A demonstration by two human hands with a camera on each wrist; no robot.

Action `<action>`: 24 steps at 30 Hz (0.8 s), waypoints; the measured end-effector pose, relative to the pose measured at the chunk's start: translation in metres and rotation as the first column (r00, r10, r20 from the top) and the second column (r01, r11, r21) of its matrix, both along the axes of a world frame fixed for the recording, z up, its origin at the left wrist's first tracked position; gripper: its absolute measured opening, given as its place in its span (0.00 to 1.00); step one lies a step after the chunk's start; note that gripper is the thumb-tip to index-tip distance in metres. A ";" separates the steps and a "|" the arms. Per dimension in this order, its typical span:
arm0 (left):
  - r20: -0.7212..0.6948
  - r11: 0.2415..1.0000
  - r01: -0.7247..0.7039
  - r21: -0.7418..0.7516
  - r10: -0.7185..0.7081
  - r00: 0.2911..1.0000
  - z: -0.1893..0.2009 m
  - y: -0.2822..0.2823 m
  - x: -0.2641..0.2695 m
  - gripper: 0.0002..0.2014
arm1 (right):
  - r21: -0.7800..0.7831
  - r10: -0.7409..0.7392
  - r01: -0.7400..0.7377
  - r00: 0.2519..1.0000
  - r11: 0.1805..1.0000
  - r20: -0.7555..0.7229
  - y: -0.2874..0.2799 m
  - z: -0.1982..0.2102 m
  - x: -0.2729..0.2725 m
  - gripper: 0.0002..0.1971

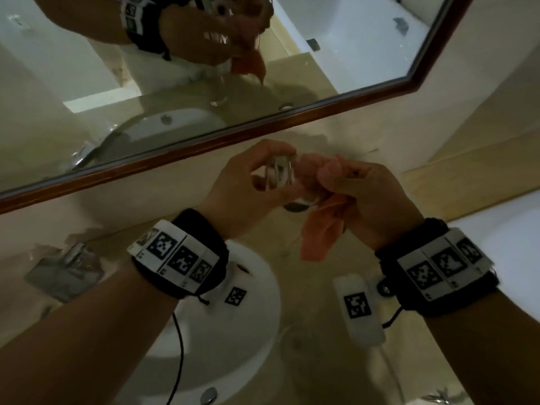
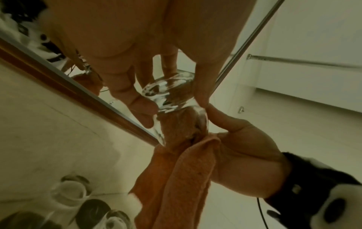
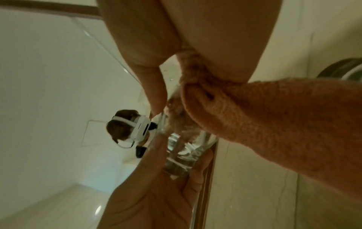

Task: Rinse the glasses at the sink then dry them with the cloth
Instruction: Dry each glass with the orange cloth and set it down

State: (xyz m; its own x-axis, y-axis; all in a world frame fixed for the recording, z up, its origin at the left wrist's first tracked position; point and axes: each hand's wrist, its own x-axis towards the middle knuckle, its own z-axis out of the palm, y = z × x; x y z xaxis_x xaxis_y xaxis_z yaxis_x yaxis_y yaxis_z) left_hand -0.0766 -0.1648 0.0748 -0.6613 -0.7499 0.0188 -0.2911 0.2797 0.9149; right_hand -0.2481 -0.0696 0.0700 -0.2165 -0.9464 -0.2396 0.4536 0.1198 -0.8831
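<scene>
My left hand [image 1: 257,182] grips a clear drinking glass [image 1: 279,175] by its thick base, held up in front of the mirror with its mouth turned right. My right hand [image 1: 359,194] holds an orange cloth [image 1: 318,238], part of which is pushed into the glass. In the left wrist view the glass [image 2: 170,94] sits between thumb and fingers, and the cloth [image 2: 186,178] hangs down below it. In the right wrist view the cloth [image 3: 264,111] fills the mouth of the glass [image 3: 182,151]. Other glasses [image 2: 68,193] stand on the counter below.
A white round sink [image 1: 233,340] lies below my left wrist, with a chrome tap [image 1: 67,270] at its left. The wood-framed mirror [image 1: 204,141] runs across the wall just behind my hands. The beige counter [image 1: 315,346] stretches right of the sink.
</scene>
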 end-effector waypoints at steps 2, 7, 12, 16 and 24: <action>0.037 0.999 0.014 -0.031 -0.013 0.999 -0.003 -0.003 -0.028 0.23 | 0.023 -0.142 0.141 0.987 0.990 0.073 0.000 -0.006 -0.022 0.16; 0.227 0.987 0.056 -0.151 -0.020 0.974 -0.021 -0.023 -0.095 0.27 | 0.078 -0.474 0.473 0.833 0.878 0.284 -0.002 -0.029 -0.079 0.15; 0.486 0.960 0.180 -0.215 -0.055 0.872 -0.038 -0.047 -0.158 0.29 | 0.136 -0.595 0.585 0.743 0.800 0.307 -0.005 -0.051 -0.128 0.14; 0.684 0.956 0.231 -0.180 -0.047 0.728 -0.060 -0.064 -0.205 0.30 | 0.100 -0.571 0.571 0.760 0.815 0.311 -0.010 -0.067 -0.153 0.12; 0.851 0.913 0.368 -0.177 -0.046 0.523 -0.122 -0.094 -0.244 0.29 | 0.195 -0.566 0.535 0.732 0.822 0.379 -0.007 -0.094 -0.177 0.18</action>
State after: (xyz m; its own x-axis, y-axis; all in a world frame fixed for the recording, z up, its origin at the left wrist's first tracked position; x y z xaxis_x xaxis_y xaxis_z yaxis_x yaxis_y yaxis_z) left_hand -0.3210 -0.2584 -0.0477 -0.6364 -0.6464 -0.4209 -0.7525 0.6401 0.1549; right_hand -0.4253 -0.0767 -0.0240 -0.5633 -0.6699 -0.4836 0.7690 -0.2111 -0.6034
